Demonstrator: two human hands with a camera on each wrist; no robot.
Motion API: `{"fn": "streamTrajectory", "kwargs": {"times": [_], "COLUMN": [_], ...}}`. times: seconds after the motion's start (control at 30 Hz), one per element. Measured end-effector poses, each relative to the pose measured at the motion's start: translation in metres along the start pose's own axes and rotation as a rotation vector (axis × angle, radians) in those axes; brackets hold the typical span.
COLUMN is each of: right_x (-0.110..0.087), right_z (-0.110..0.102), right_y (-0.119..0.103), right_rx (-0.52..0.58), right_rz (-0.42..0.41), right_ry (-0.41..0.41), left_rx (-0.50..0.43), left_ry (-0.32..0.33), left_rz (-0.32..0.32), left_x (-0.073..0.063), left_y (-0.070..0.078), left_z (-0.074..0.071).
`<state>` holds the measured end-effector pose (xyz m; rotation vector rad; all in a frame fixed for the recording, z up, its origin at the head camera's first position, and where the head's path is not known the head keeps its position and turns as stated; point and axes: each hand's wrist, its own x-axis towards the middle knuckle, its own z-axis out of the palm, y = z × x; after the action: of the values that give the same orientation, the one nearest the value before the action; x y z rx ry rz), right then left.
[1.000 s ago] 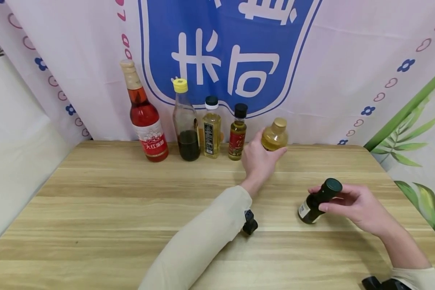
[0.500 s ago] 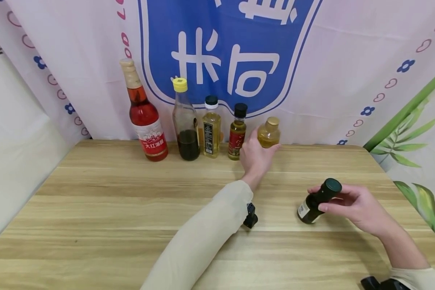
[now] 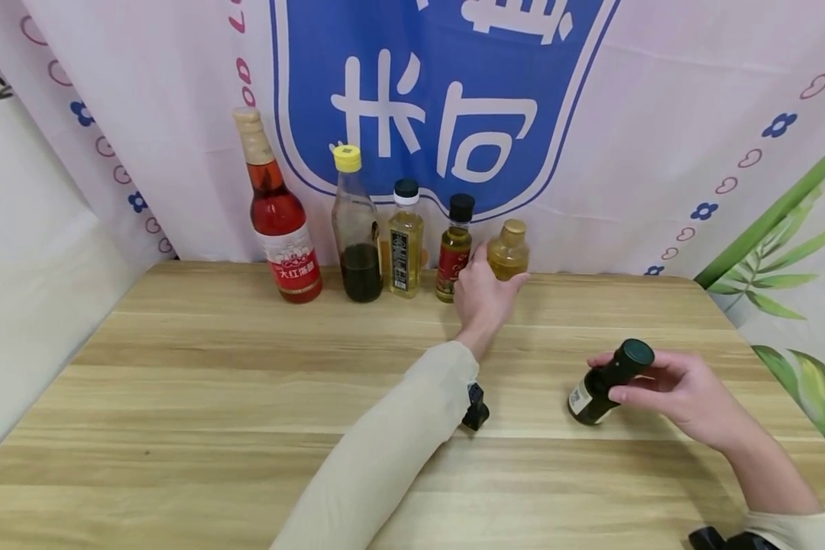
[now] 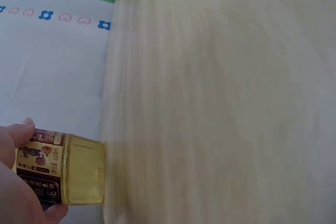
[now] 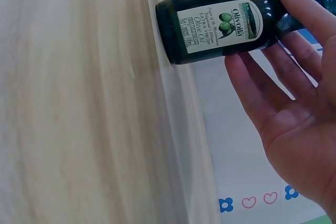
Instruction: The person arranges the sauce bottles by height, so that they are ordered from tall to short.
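Observation:
At the back of the table, my left hand [image 3: 484, 298] grips a small bottle of yellow oil [image 3: 509, 258] with a gold cap. In the left wrist view, thumb and fingers wrap this oil bottle [image 4: 84, 171] around its label, its base close to the tabletop. Nearer the front right, my right hand [image 3: 694, 397] holds a dark green olive oil bottle [image 3: 600, 388] by its upper part, slightly tilted. The right wrist view shows its label [image 5: 220, 24] facing the camera, with thumb and fingers about the shoulder and neck.
Left of my left hand, a row of bottles stands along the back edge: a red vinegar bottle [image 3: 285, 237], a yellow-capped bottle of dark liquid [image 3: 359, 267], a black-capped oil bottle [image 3: 406, 252] and a red-labelled bottle [image 3: 454, 256]. A printed cloth [image 3: 632, 153] hangs behind the wooden table [image 3: 213, 397].
My left hand has brought the gold-capped oil bottle a little to the left, closer to the red-labelled bottle, then stayed there. My right hand keeps the olive oil bottle in place.

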<state>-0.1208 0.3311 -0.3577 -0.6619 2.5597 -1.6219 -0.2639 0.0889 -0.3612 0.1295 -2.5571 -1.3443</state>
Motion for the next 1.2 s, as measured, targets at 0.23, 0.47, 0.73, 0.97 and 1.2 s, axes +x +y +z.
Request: {"fn": "streamTrajectory", "kwargs": {"times": [0.23,0.47,0.73,0.97,1.2], "right_x": [-0.0008,0.0011,-0.0002,-0.0014,0.0], "right_z": [-0.0007,-0.0026,0.0019,0.0025,0.0029], "right_y": [-0.0042,-0.0032,-0.001,-0.0028,-0.0028], "right_rx": [-0.004,-0.017,-0.046,-0.089,-0.072], "right_rz": [0.021,-0.013,-0.016,0.003,0.03], "right_ry": [-0.003,-0.025,-0.009,0.021,0.037], "left_rx": [-0.004,-0.04,-0.038,-0.048,-0.05], "left_ry": [-0.005,-0.007,-0.013,-0.013,-0.008], "left_rz": [0.015,0.012,-0.007,-0.001,0.002], "left_x": [-0.001,0.0005,-0.0009,-0.001,-0.0007], "left_y": [-0.0001,0.0013,-0.0027,-0.0023,-0.0034], "left_z": [0.0014,0.0008,-0.0013,-0.0004,-0.0009]}}
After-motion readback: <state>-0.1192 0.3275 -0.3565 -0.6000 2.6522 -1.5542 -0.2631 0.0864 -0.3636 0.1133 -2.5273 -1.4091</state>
